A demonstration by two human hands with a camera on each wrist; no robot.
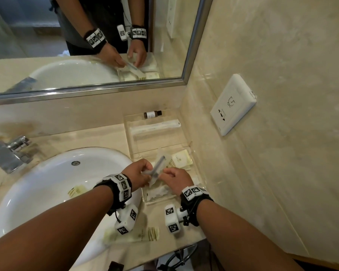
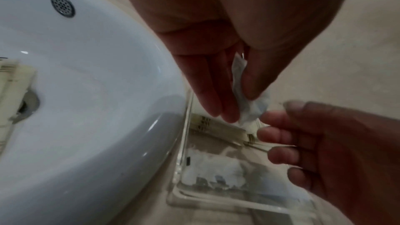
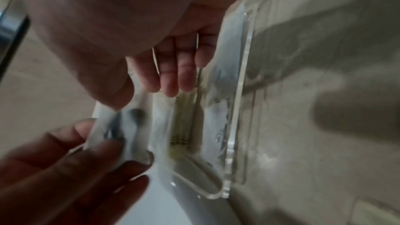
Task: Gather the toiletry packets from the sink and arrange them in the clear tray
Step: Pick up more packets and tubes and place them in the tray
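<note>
**Both hands hold one clear packet over the tray**

Nearest, short of the clear tray (image 1: 196, 167), a cream packet (image 1: 132, 234) lies flat on the counter's front edge. The left hand (image 1: 138, 173) and right hand (image 1: 177, 178) pinch a crinkled see-through packet (image 1: 158, 168) with a dark slim item inside, just above the tray's near end. Left of the tray, a striped packet (image 1: 76, 190) lies in the white sink (image 1: 47, 182). At the tray's far end, beyond cream sachets (image 1: 181, 158), lie a long white packet (image 1: 155, 126) and a small brown bottle (image 1: 152, 114).
</note>
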